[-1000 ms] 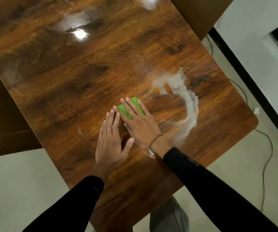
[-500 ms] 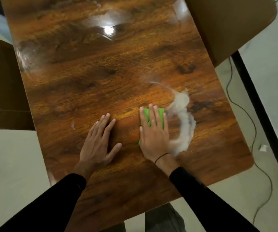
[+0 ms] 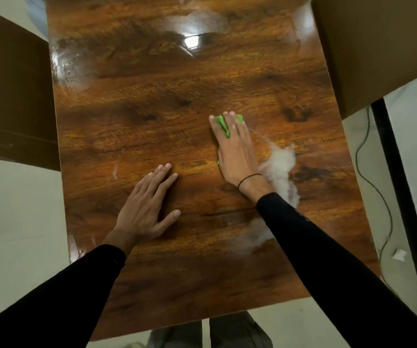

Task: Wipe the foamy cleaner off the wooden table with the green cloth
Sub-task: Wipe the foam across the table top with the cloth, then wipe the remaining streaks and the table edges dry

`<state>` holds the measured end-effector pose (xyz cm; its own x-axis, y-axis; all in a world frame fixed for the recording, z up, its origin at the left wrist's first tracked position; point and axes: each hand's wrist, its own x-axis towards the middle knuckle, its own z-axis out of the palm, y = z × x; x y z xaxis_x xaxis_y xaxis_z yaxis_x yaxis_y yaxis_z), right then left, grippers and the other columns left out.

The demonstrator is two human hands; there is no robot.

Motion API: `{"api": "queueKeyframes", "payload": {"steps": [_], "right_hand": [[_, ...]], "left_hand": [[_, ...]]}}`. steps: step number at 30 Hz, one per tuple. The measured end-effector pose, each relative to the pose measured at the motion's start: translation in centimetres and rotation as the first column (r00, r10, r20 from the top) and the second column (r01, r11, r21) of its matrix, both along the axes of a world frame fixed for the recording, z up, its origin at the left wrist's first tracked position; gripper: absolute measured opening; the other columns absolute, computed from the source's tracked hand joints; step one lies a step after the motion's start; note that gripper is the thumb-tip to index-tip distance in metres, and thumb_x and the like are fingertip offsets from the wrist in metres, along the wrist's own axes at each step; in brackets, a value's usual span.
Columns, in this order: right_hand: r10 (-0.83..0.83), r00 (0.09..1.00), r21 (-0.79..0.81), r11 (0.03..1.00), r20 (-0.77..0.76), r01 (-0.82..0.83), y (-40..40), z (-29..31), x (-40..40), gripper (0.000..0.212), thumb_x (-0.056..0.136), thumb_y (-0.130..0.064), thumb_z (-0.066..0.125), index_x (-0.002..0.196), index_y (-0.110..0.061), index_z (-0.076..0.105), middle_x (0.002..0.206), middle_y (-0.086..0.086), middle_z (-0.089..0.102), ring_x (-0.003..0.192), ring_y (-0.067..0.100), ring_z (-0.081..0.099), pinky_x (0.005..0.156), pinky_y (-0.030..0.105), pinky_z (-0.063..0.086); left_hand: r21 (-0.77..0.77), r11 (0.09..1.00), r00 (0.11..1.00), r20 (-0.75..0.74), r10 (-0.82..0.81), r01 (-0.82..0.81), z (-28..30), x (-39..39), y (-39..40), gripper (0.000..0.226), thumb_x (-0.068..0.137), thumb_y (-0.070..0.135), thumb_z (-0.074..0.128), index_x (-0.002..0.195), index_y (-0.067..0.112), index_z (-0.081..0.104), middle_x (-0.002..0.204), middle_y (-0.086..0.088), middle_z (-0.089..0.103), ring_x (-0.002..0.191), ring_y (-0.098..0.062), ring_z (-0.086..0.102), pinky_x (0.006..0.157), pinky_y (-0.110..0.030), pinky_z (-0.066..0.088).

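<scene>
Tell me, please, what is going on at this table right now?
A person is wiping a wooden table. The right hand presses a green cloth flat, beside white foam not yet wiped, with a fainter smear nearer the front edge. The left hand rests flat on the wood.

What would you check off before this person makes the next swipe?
1. Cloth under the right hand: ok, fingers flat on it.
2. Left hand steadying the table: ok, flat on the wood.
3. Foam left to wipe: not ok, a white patch lies right of the wrist.
4. Second smear near the right sleeve: not ok, still there.
5. Sleeve clear of foam: cannot tell.
</scene>
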<state>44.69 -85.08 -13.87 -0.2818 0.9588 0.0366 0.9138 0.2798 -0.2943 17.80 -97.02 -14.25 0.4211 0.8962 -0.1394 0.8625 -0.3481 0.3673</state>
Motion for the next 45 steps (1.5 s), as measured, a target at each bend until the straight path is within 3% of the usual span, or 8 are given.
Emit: {"api": "queueKeyframes", "payload": {"steps": [4,9,18,26,30,32,37,45], "right_hand": [[-0.247,0.78,-0.152,0.969,-0.575,0.195,-2.6,1.4,0.5,0.074,0.101,0.014,0.05,0.171,-0.007,0.033,0.174,0.01,0.036,0.162,0.027,0.034,0.134,0.033,0.03],[-0.673,-0.184,-0.691,0.72,-0.716,0.058,-1.8,3.4,3.1,0.057,0.105,-0.009,0.052,0.161,-0.006,0.042,0.156,0.011,0.057,0.125,0.019,0.069,0.1,0.032,0.061],[-0.757,-0.539,-0.678,0.616,-0.369,-0.402,-1.5,4.9,0.7,0.086,0.092,-0.057,0.078,0.151,0.003,0.062,0.162,0.03,0.052,0.152,0.046,0.049,0.132,0.062,0.032],[-0.794,-0.341,-0.706,0.606,-0.504,-0.367,-2.8,4.6,-2.3,0.062,0.088,-0.011,0.069,0.149,-0.007,0.061,0.15,0.018,0.067,0.128,0.032,0.071,0.106,0.045,0.061],[-0.512,0.741,-0.381,0.85,-0.434,0.364,0.5,5.2,-3.4,0.036,0.102,-0.024,0.068,0.135,-0.01,0.073,0.132,0.009,0.066,0.125,0.026,0.06,0.113,0.051,0.05],[-0.284,0.936,0.016,0.956,-0.209,0.294,0.5,5.2,-2.9,0.041,0.105,-0.031,0.061,0.141,-0.013,0.069,0.14,0.01,0.06,0.133,0.03,0.053,0.11,0.049,0.045],[0.512,0.838,-0.087,0.858,0.188,-0.506,1.5,2.3,-1.3,0.063,0.118,-0.041,0.038,0.176,-0.02,0.026,0.184,0.012,0.019,0.172,0.029,0.011,0.137,0.054,0.017],[0.553,0.8,-0.055,0.829,0.232,-0.557,3.2,0.9,-5.6,0.064,0.121,-0.036,0.027,0.178,-0.029,0.002,0.186,0.013,-0.001,0.173,0.03,-0.004,0.139,0.053,0.009]], "left_hand": [[0.006,1.0,1.0,0.013,-0.001,0.001,0.1,-0.2,0.0,0.088,0.107,0.07,0.038,0.173,0.014,0.027,0.185,-0.007,0.01,0.172,-0.024,0.007,0.138,-0.039,0.002],[-0.023,1.0,1.0,0.026,-0.004,0.005,0.2,-0.2,0.1,0.087,0.107,0.073,0.034,0.172,0.015,0.029,0.185,-0.008,0.01,0.171,-0.026,0.008,0.138,-0.037,0.001],[-0.024,1.0,1.0,0.011,-0.012,0.013,0.1,-0.4,0.2,0.086,0.107,0.073,0.034,0.172,0.017,0.03,0.184,-0.008,0.01,0.171,-0.025,0.007,0.138,-0.038,0.002],[0.001,1.0,1.0,0.007,-0.01,0.01,0.1,-0.4,0.2,0.082,0.107,0.069,0.04,0.17,0.017,0.033,0.184,-0.009,0.012,0.171,-0.024,0.008,0.138,-0.037,0.002],[-0.01,1.0,1.0,0.018,-0.015,0.015,0.0,-0.4,0.1,0.082,0.107,0.07,0.039,0.17,0.017,0.032,0.184,-0.009,0.012,0.171,-0.025,0.009,0.138,-0.045,0.01],[-0.007,1.0,1.0,0.026,-0.013,0.013,-0.1,-0.4,0.1,0.083,0.107,0.069,0.039,0.171,0.017,0.032,0.184,-0.009,0.013,0.171,-0.026,0.01,0.138,-0.046,0.012],[0.045,0.997,0.998,0.039,0.057,-0.058,0.0,-0.4,-0.1,0.082,0.107,0.065,0.041,0.171,0.014,0.031,0.183,-0.011,0.016,0.171,-0.028,0.012,0.138,-0.047,0.011],[0.075,0.966,0.968,-0.011,0.249,-0.247,-0.3,-0.1,-0.2,0.089,0.103,0.064,0.052,0.174,0.016,0.026,0.184,-0.011,0.011,0.171,-0.027,0.009,0.138,-0.051,0.01]]}}
